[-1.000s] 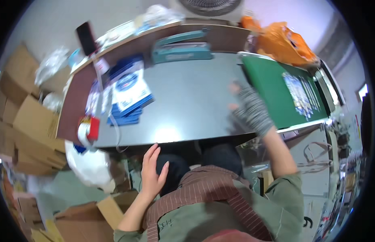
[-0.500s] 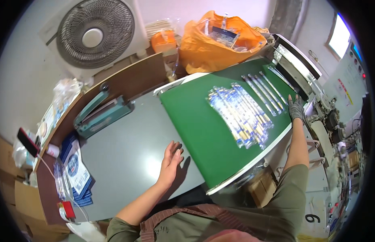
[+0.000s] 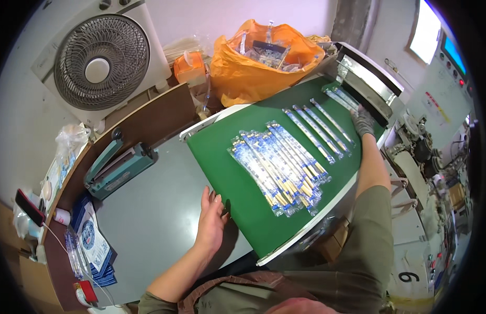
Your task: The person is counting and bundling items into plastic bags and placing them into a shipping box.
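Note:
On the green conveyor belt (image 3: 222,167) lies a dense pile of slim, clear-wrapped chopstick packs (image 3: 285,167) with blue print and pale sticks. Right of the pile, several single packs (image 3: 319,128) lie apart, roughly parallel. More packs (image 3: 340,98) rest by the belt's far right end. My right hand (image 3: 364,123), in a grey glove, is at the near ends of those last packs, its fingers stretched toward them; whether they touch is hard to tell. My bare left hand (image 3: 210,222) hovers over the grey tabletop (image 3: 149,214) beside the belt's left edge, fingers apart and holding nothing.
A teal sealer-like device with a lever (image 3: 120,170) stands at the table's back left. Blue-and-white printed bags (image 3: 94,243) lie at the left. Behind the belt sits a stuffed orange bag (image 3: 238,78), left of it a fan (image 3: 102,63). Machinery (image 3: 418,141) borders the right.
The view has swung, so the scene sits further left. My right hand has come closer to the packs at the belt's far right end. My left hand stays empty beside the belt.

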`<move>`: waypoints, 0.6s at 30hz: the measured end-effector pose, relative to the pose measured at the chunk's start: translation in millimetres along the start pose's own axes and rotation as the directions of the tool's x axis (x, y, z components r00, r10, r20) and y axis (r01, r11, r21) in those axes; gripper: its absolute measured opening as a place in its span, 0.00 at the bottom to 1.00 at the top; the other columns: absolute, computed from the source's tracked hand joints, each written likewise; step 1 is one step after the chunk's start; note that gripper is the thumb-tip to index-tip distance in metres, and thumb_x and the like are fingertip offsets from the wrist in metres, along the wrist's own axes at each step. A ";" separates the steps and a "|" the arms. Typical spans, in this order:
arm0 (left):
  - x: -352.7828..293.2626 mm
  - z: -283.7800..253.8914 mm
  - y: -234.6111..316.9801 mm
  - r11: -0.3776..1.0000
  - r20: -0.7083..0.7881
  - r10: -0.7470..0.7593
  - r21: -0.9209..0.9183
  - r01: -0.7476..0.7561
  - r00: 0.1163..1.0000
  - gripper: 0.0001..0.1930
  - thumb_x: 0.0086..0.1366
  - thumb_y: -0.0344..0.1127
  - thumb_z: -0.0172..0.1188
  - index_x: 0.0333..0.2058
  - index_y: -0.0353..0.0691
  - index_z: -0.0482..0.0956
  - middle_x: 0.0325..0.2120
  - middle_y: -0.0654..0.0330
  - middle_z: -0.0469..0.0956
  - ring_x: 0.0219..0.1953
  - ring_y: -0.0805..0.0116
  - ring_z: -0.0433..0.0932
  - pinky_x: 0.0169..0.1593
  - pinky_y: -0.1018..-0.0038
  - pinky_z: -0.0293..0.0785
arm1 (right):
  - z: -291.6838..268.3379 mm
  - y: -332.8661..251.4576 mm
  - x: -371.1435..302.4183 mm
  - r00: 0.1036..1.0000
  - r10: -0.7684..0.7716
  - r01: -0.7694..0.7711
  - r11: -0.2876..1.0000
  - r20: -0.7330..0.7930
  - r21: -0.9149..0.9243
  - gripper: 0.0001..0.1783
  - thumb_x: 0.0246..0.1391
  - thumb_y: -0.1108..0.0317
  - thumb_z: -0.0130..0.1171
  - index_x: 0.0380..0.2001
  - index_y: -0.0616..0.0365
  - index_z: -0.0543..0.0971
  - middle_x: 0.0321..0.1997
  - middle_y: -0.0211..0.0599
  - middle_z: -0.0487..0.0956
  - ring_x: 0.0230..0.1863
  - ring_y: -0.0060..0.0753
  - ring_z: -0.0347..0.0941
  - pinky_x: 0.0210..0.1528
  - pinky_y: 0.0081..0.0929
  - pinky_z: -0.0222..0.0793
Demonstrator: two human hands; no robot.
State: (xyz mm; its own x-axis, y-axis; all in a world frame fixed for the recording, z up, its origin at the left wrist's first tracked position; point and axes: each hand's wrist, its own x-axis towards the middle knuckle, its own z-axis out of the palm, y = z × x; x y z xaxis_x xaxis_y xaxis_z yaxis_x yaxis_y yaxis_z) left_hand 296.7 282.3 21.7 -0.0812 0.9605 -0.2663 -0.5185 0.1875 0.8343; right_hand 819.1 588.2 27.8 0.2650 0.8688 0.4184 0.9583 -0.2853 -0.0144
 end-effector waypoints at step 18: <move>-6.1 28.6 2.0 0.990 0.193 -0.038 -0.129 0.064 0.980 0.37 0.68 0.47 0.45 0.68 0.46 0.36 0.67 0.57 0.48 0.63 0.54 0.58 0.63 0.58 0.59 | -20.1 -52.7 -16.1 0.980 0.115 -0.120 0.993 0.163 0.021 0.43 0.55 0.32 0.39 0.68 0.43 0.51 0.74 0.35 0.45 0.74 0.44 0.38 0.71 0.52 0.30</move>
State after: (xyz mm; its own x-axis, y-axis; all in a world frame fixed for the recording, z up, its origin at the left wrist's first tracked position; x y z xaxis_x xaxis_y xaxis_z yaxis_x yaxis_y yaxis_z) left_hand 320.5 282.8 38.8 0.1047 0.9743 -0.1995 -0.6282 0.2203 0.7462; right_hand 762.2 581.1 40.1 0.3872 0.8845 0.2602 0.9217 -0.3789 -0.0835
